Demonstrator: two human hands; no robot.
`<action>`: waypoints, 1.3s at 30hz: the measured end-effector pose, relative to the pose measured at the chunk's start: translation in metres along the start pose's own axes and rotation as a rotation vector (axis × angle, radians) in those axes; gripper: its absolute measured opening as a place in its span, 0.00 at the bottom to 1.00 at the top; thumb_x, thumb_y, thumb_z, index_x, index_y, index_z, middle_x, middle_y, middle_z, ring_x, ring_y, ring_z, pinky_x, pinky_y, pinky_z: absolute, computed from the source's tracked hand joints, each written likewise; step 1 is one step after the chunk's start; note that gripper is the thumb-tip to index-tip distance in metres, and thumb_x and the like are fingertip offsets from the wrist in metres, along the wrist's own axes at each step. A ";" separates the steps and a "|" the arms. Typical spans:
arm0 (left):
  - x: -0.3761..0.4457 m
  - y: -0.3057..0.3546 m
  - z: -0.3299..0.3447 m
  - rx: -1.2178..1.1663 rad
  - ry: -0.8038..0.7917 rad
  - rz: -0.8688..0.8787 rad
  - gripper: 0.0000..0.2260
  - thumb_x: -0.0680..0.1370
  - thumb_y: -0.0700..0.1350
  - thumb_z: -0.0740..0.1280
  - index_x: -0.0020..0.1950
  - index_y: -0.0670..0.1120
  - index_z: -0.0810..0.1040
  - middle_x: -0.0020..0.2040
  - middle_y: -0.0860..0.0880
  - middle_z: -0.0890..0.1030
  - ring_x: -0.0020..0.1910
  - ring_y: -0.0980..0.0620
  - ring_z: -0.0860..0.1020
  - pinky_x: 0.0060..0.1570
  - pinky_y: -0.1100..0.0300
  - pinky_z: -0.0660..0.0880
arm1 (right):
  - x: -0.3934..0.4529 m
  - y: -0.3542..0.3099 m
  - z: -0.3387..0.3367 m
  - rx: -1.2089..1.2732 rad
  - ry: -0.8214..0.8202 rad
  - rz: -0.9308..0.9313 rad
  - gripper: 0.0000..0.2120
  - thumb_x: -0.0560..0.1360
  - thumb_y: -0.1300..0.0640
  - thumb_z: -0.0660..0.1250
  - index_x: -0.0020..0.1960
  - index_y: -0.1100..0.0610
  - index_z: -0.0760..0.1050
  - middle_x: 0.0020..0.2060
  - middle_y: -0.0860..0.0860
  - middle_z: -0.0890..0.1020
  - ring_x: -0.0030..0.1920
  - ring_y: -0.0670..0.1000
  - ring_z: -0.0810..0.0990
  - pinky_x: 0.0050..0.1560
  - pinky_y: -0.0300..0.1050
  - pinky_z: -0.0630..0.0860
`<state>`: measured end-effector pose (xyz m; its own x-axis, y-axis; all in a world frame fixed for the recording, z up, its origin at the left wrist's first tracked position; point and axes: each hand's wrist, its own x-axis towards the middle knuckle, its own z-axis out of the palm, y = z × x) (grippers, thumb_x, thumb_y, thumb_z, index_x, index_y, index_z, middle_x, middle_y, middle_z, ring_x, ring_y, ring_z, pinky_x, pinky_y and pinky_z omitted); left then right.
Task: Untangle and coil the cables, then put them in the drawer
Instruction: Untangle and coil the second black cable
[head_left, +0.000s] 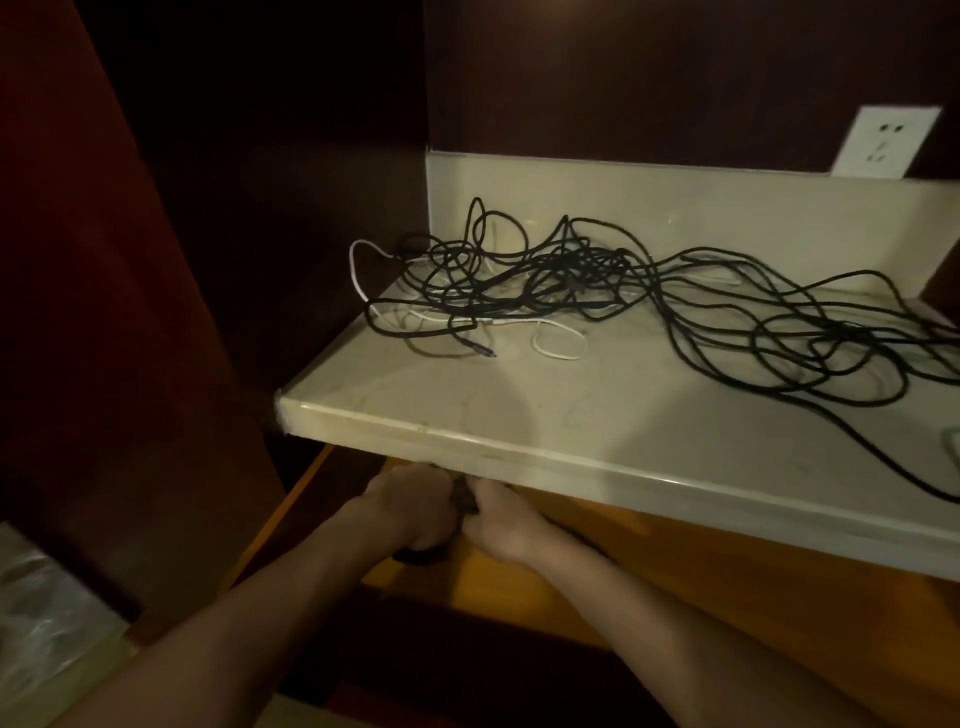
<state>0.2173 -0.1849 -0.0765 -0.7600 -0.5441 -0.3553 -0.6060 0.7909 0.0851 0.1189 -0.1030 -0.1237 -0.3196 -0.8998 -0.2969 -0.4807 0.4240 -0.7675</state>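
A tangle of black cables (597, 280) lies on the pale countertop (519, 400), spreading to the right edge, with a thin white cable (558, 343) mixed in. Below the counter's front edge an open wooden drawer (597, 561) shows its orange-brown inside. My left hand (410, 509) and my right hand (498, 525) meet inside the drawer, just under the counter lip, both curled round a dark coiled cable (465, 501). Most of that coil is hidden by my fingers and the shadow.
Dark wood panels enclose the alcove on the left and behind. A white wall socket (883, 140) sits above the pale backsplash (675, 197) at the upper right. Crinkled clear plastic (47, 613) lies at the lower left. The counter lip overhangs the drawer.
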 end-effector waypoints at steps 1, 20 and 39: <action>-0.004 0.009 -0.006 -0.012 -0.011 0.032 0.14 0.82 0.50 0.58 0.58 0.46 0.80 0.55 0.46 0.82 0.53 0.46 0.81 0.53 0.52 0.77 | -0.009 0.001 -0.009 -0.032 -0.026 -0.010 0.20 0.78 0.62 0.62 0.70 0.54 0.70 0.58 0.52 0.79 0.57 0.52 0.78 0.51 0.40 0.75; 0.005 0.247 -0.086 -0.410 0.253 0.627 0.12 0.79 0.62 0.64 0.49 0.56 0.81 0.42 0.55 0.82 0.45 0.55 0.81 0.48 0.53 0.79 | -0.231 0.092 -0.261 -0.030 0.894 0.119 0.14 0.75 0.44 0.70 0.52 0.54 0.76 0.38 0.49 0.83 0.42 0.52 0.82 0.41 0.49 0.76; 0.040 0.398 -0.068 -0.822 0.144 0.566 0.19 0.80 0.59 0.65 0.44 0.43 0.83 0.34 0.51 0.82 0.35 0.54 0.80 0.41 0.58 0.76 | -0.241 0.136 -0.216 0.084 1.124 0.013 0.34 0.79 0.60 0.66 0.79 0.57 0.52 0.43 0.40 0.78 0.41 0.37 0.78 0.40 0.27 0.75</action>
<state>-0.0703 0.0887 0.0068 -0.9744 -0.2199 0.0469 -0.0801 0.5346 0.8413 -0.0461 0.1933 -0.0334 -0.8986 -0.2742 0.3426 -0.4291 0.3860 -0.8166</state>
